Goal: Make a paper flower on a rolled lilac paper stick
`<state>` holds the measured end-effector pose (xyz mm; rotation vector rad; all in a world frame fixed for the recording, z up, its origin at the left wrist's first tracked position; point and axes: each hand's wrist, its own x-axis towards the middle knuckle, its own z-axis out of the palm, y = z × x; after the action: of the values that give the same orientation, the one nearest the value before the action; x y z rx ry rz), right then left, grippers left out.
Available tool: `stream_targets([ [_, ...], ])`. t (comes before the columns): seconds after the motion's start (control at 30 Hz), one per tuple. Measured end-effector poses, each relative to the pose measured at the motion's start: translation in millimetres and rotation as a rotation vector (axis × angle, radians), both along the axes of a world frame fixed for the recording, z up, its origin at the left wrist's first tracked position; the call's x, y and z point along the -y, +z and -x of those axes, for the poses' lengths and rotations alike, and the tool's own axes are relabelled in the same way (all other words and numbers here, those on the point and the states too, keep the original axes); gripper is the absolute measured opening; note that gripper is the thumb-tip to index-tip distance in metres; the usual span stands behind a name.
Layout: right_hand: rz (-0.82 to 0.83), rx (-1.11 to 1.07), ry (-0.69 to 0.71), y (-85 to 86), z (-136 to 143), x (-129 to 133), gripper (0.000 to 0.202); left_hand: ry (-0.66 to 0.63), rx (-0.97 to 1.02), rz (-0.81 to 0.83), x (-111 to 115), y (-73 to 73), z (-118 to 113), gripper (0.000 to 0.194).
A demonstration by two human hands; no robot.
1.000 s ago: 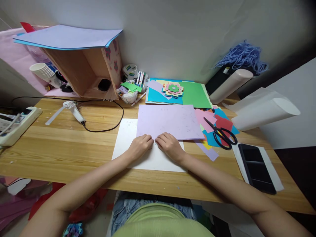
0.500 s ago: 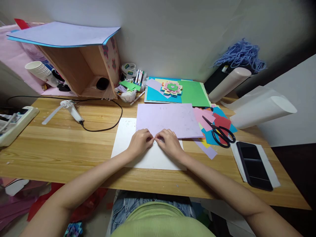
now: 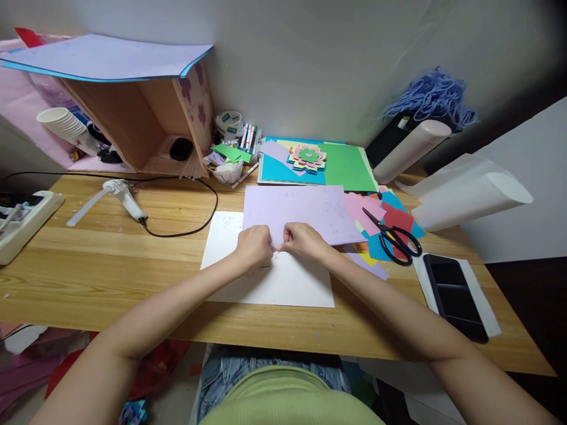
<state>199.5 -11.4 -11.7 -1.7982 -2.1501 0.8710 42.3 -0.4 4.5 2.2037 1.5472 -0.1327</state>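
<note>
My left hand (image 3: 256, 245) and my right hand (image 3: 304, 239) meet over the lower edge of a lilac sheet of paper (image 3: 295, 209). Both hands are closed, fingers curled in and thumbs pointing at each other, their tips almost touching. Whatever is pinched between the fingers, if anything, is too small or hidden to name. Beneath the hands lies a white sheet (image 3: 290, 286) with small dark marks; the lilac sheet overlaps its upper part.
To the right, black-handled scissors (image 3: 394, 239) rest on coloured paper scraps (image 3: 365, 211), near a phone (image 3: 456, 295). Behind are a layered paper flower (image 3: 309, 156) and a green sheet (image 3: 349, 165). A corded white glue gun (image 3: 128, 200) and a cardboard box (image 3: 146, 118) stand left.
Both hands have lifted slightly and curled tighter, with the wrists turned so the thumbs face each other. The camera view has shifted a little; the papers look unmoved.
</note>
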Motion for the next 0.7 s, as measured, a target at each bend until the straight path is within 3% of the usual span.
stream_targets([
  [0.13,0.03,-0.018,0.032,-0.1,-2.6,-3.8,0.027,0.02,-0.067,0.01,-10.1,3.5,-2.5,0.045],
  [0.43,0.1,-0.239,0.162,-5.0,-26.6,-1.7,0.018,-0.006,-0.006,0.081,-15.6,2.3,5.7,0.026],
  [0.7,-0.149,-0.269,0.16,-4.1,-7.4,18.7,0.002,0.01,0.291,0.007,-7.2,-11.5,23.1,0.025],
])
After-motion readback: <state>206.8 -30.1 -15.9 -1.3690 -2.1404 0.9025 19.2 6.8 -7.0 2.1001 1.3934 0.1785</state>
